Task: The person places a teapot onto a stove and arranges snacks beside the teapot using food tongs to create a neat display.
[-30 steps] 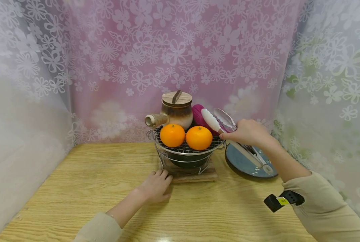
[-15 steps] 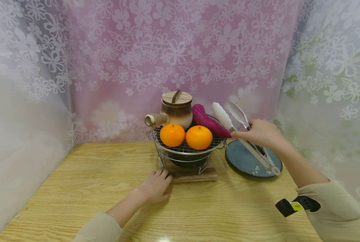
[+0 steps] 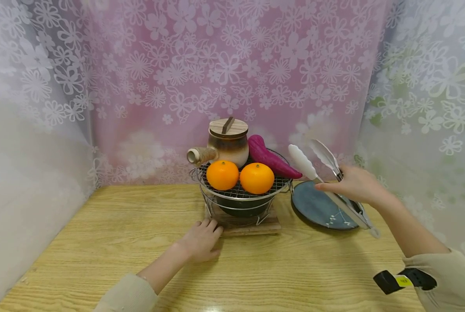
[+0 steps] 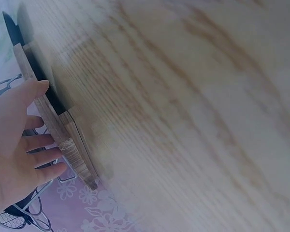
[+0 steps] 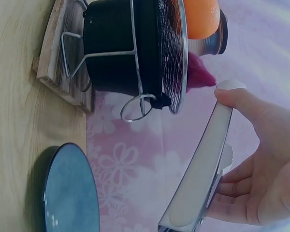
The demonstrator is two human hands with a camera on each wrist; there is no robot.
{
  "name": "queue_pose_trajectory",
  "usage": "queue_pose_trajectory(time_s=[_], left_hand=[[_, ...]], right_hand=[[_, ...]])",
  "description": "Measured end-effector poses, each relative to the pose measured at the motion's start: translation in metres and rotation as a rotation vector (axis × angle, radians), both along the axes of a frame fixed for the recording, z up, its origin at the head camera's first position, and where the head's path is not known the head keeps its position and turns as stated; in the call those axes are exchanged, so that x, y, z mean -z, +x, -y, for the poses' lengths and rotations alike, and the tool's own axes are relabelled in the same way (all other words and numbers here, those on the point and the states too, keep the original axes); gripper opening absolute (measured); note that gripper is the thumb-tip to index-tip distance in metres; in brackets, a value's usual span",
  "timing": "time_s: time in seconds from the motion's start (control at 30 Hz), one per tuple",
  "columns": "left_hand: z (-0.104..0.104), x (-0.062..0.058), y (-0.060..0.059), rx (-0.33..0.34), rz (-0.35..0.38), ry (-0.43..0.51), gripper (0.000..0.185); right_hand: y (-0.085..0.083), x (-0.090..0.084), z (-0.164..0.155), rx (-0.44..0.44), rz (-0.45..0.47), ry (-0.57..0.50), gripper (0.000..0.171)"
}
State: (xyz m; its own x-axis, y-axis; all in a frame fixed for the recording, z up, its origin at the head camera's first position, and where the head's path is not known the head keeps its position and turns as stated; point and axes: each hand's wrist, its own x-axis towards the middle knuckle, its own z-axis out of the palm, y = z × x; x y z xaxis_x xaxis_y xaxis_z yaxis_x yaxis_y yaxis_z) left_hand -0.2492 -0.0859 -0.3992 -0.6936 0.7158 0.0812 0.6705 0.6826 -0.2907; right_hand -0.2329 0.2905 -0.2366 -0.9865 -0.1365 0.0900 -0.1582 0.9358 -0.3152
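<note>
My right hand holds metal tongs with white scalloped tips, thumb on one arm and fingers on the other. The tongs' arms are spread with nothing between them, above the right part of the blue-grey plate. A purple sweet potato lies on the round wire grill, its pointed end jutting past the rim toward the tongs. Two oranges sit at the grill's front. My left hand rests palm down, fingertips at the left front corner of the wooden board under the stove.
A clay pot with a wooden lid and a side handle stands at the back of the grill. Below the mesh is a dark stove bowl in a wire frame. Flowered curtains enclose the wooden table at the back and sides.
My right hand and the tongs have moved right and toward me, away from the sweet potato, which stays on the grill. The tongs have spread from around it. My left hand keeps its place.
</note>
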Motion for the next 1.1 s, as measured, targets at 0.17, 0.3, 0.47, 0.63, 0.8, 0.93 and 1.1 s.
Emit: queue_pose_trajectory(time_s=[0.17,0.3,0.47,0.63,0.8,0.93,1.1], left_hand=[[0.0,0.0,0.001,0.005,-0.012,-0.003,0.056],[0.0,0.0,0.001,0.007,-0.011,0.002,0.056],[0.0,-0.001,0.002,0.004,-0.001,0.012,0.054],[0.0,-0.001,0.002,0.003,0.003,0.01,0.054],[0.001,-0.002,0.002,-0.006,0.023,0.015,0.054],[0.0,-0.002,0.002,-0.01,0.024,0.014,0.054],[0.0,-0.003,0.002,-0.004,0.006,0.012,0.054]], right_hand=[[0.005,0.005,-0.01,-0.01,0.011,-0.021,0.091],[0.009,0.012,-0.019,-0.011,0.019,-0.022,0.086],[0.012,0.022,-0.033,-0.015,0.028,-0.01,0.088],[0.013,0.036,-0.047,-0.014,0.049,-0.014,0.084],[0.012,0.051,-0.058,-0.028,0.063,0.007,0.098],[0.014,0.064,-0.062,-0.051,0.103,-0.004,0.093],[0.021,0.078,-0.061,-0.063,0.095,0.062,0.097]])
